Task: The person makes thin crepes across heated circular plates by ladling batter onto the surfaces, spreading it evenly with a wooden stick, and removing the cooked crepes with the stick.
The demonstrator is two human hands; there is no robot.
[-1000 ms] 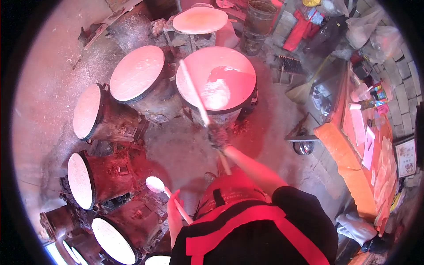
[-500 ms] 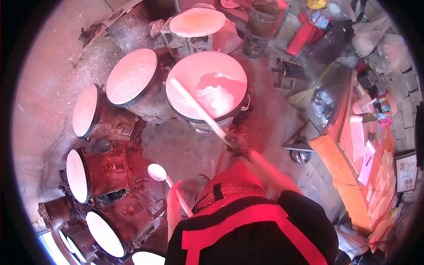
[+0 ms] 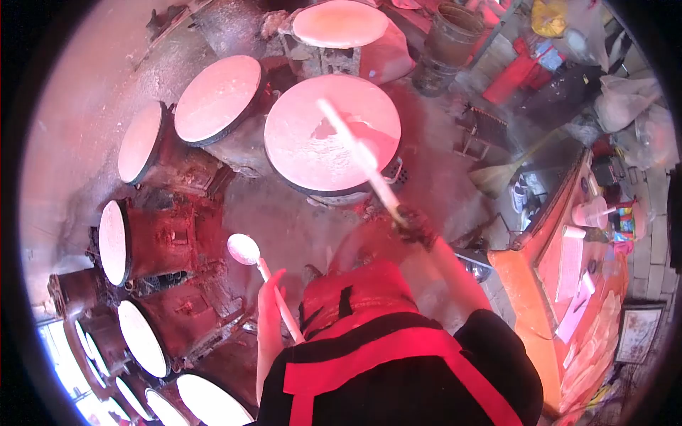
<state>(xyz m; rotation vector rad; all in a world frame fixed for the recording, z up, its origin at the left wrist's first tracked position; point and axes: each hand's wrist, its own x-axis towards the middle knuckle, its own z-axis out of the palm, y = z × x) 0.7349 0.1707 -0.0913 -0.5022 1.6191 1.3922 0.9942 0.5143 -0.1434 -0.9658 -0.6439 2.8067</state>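
Observation:
My right hand [image 3: 414,226], in a dark glove, grips a long pale stick [image 3: 355,153] that reaches over the round white griddle [image 3: 298,142] in front of me. A pale, wet-looking layer with a darker patch covers that griddle. My left hand [image 3: 270,298] is bare and closed around the handle of a ladle [image 3: 244,249]. The ladle's round bowl, white inside, points forward, over the floor left of my body.
More round griddles on rusty stoves [image 3: 217,99] curve down the left side. Behind stands another griddle [image 3: 341,23] on blocks, beside a metal bucket [image 3: 455,35]. An orange-covered table [image 3: 526,298], a broom [image 3: 494,177] and plastic bags [image 3: 625,103] are on the right.
My right hand and the stick have swung to the right across the griddle. My left hand still holds the ladle near my body. The view has turned slightly.

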